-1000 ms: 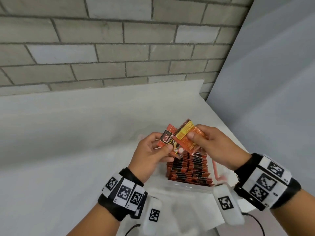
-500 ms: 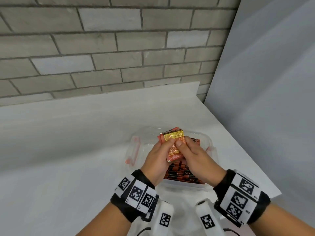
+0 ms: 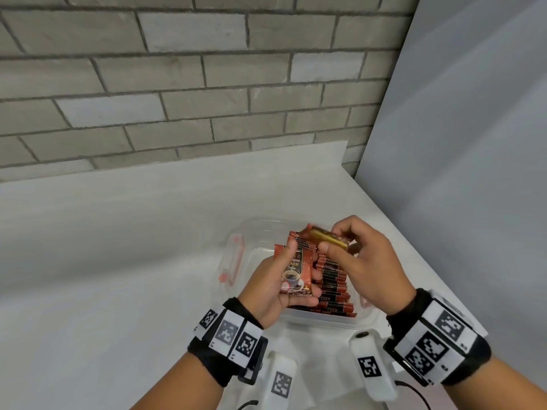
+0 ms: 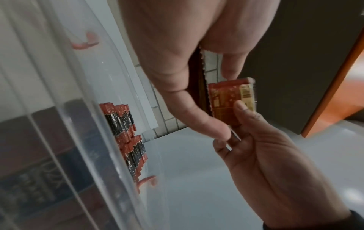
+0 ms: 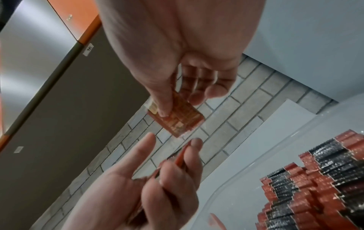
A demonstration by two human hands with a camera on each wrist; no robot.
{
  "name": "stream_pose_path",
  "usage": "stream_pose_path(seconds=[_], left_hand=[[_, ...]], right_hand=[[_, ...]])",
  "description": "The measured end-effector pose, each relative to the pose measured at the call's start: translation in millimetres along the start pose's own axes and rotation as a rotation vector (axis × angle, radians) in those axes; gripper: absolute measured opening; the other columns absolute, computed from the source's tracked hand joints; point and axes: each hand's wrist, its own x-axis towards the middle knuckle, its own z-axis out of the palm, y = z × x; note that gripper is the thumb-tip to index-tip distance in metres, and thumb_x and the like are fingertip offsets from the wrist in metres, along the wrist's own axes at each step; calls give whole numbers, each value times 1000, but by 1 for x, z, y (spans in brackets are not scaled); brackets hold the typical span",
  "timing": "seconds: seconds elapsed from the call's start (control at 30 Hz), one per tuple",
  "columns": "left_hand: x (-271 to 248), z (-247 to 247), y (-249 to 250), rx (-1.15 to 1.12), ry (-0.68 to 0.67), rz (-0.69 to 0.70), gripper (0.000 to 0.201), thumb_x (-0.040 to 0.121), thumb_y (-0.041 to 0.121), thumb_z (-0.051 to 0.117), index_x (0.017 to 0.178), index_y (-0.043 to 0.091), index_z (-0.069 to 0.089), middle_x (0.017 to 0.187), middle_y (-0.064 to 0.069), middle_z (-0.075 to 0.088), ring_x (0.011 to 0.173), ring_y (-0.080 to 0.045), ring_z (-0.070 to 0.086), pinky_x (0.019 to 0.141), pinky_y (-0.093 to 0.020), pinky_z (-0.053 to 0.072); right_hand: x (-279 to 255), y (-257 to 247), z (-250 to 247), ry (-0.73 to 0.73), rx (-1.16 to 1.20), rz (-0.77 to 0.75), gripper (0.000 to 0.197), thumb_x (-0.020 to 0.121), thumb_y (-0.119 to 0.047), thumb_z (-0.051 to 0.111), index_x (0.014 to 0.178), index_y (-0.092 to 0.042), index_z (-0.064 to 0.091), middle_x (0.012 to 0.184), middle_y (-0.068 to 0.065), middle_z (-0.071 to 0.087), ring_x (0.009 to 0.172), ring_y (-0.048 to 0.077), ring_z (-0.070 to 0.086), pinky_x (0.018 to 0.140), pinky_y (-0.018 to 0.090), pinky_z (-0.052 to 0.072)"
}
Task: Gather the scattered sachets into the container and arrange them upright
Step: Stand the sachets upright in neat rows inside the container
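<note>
Over the container (image 3: 236, 258), left hand (image 3: 275, 291) grips a small stack of sachets (image 3: 296, 273); right hand (image 3: 364, 261) pinches one sachet (image 3: 328, 238) between thumb and fingers, just clear of the stack. A row (image 3: 331, 288) already stands upright inside. Step in hand looks like feeding sachets in singly; next, set this one on edge against the row without tipping it.

It looks like a plain workroom or lab: a bare white counter (image 3: 118, 247) against a grey brick wall (image 3: 177, 84), beside a grey partition (image 3: 473, 143) and orange-edged cabinets (image 5: 59, 62).
</note>
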Motion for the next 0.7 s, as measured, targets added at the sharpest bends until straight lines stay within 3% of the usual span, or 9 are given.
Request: stream_pose_path(seconds=[0.07,0.17,0.27,0.33,0.4,0.5,0.6,0.7], left_hand=[[0,-1,2,-116,-18,-11,49,85,50,48,100,8,67,87,-15,66,69,-23,65,60,-33,58],[2,-4,4,-157,21,40,32,86,28,55,101,1,64,93,-19,65,75,-25,68,63,-36,59],[3,-10,3,-117,69,98,19,92,10,52,105,3,64,95,-18,69,80,-27,70,66,-36,59],[3,-14,3,-94,60,107,18,91,12,53,104,5,65,94,-17,70,81,-26,70,65,-34,59],[3,-17,3,-49,33,104,25,86,18,57,107,7,65,98,-18,70,83,-28,71,64,-31,59],[3,-20,2,16,-22,111,26,81,19,61,106,12,65,94,-13,71,80,-26,70,63,-28,58],[4,-24,0,57,-44,140,23,79,3,66,100,11,65,89,-7,72,80,-23,71,65,-26,57],[7,-31,-1,145,-12,161,26,80,-13,64,97,7,65,84,-9,72,76,-22,71,64,-26,56]], right_hand=[[-3,1,4,-73,-59,-90,22,76,-12,77,77,-25,59,87,-8,58,83,5,52,74,10,37],[-9,8,10,-223,-202,-117,20,70,-41,72,87,-35,63,114,-18,50,113,0,38,92,3,25],[-10,5,9,-267,-162,-69,29,68,-53,65,95,-42,66,129,-23,43,123,-8,31,97,0,19],[-6,2,10,-200,-73,-28,30,74,-48,66,103,-43,61,123,-21,50,113,-4,46,90,5,32],[-2,2,13,-122,-40,51,34,82,-35,69,113,-40,55,112,-17,56,93,4,58,77,12,41],[7,2,16,-137,-21,156,40,84,-20,69,118,-35,55,96,-7,61,75,6,60,69,12,45],[14,1,17,-153,1,185,35,83,-12,70,109,-33,60,80,-4,60,67,6,56,65,13,45],[17,1,19,-237,1,208,30,86,-13,67,110,-31,62,86,-6,66,73,17,62,70,24,53]])
